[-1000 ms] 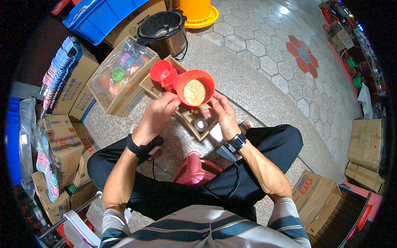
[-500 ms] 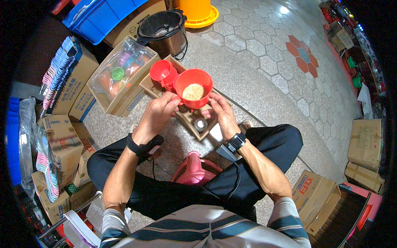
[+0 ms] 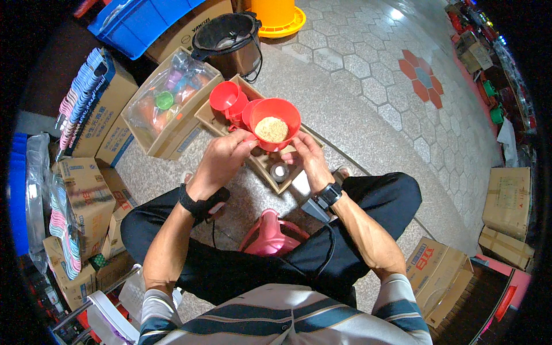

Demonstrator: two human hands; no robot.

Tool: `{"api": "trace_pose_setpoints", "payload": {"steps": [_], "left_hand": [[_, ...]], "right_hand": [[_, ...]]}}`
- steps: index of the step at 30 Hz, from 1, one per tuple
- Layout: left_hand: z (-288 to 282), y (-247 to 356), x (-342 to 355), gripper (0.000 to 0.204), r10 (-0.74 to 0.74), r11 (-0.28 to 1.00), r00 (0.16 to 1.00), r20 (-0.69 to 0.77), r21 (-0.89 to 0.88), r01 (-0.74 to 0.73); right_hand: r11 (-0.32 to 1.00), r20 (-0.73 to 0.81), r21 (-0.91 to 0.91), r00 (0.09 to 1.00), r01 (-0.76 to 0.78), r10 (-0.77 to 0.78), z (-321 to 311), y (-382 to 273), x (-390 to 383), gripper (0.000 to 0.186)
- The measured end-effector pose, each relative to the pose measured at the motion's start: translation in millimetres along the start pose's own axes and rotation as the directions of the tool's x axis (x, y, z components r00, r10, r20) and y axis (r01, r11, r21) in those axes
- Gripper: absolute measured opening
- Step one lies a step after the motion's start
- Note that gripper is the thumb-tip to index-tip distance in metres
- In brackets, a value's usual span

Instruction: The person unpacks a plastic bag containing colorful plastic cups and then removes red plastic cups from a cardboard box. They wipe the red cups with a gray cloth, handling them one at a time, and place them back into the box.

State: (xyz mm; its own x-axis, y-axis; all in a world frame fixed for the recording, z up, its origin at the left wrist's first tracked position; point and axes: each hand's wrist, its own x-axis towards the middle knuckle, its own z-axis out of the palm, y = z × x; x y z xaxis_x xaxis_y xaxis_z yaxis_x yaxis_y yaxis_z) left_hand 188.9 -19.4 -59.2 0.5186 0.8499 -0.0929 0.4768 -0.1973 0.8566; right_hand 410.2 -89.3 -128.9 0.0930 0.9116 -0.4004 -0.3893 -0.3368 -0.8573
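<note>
A red plastic cup with pale yellow, crumbly grains in its bottom is held up between my two hands. My left hand pinches it at the lower left, its fingers closed there. The fingers of my right hand grip the lower right side. Beyond my left hand, a second red cup sits over a long, low cardboard tray, with part of another red piece showing between the two. A small clear round container with a white middle is in the tray's near end.
Left of the tray is a carton of bagged colourful plastic pieces. A dark cooker pot, a blue crate and a yellow feeder-like container stand at the back. A pink stool is between my legs. Cartons flank both sides.
Both hands have shifted the held cup slightly to the right, showing more of the red piece beside it. The grip stays the same.
</note>
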Motion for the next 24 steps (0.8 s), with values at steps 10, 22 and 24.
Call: {"api": "trace_pose_setpoints", "payload": {"steps": [10,22,24], "left_hand": [[1.9,-6.9,10.1,0.028,-0.083,0.914,0.996,-0.021,-0.400,0.068],[40.1,-30.8,26.9,0.029,-0.128,0.920,0.982,0.138,-0.353,0.170],[50.7,-37.6,29.3,0.029,-0.098,0.933,0.980,0.172,-0.327,0.150]], "right_hand": [[0.969,-0.111,-0.033,0.963,0.243,-0.245,-35.6,-45.6,14.5,0.050],[0.971,-0.257,0.036,0.941,0.235,-0.218,-60.3,-59.2,7.1,0.039],[0.972,-0.256,0.031,0.941,0.235,-0.219,-61.1,-58.0,7.0,0.039]]}}
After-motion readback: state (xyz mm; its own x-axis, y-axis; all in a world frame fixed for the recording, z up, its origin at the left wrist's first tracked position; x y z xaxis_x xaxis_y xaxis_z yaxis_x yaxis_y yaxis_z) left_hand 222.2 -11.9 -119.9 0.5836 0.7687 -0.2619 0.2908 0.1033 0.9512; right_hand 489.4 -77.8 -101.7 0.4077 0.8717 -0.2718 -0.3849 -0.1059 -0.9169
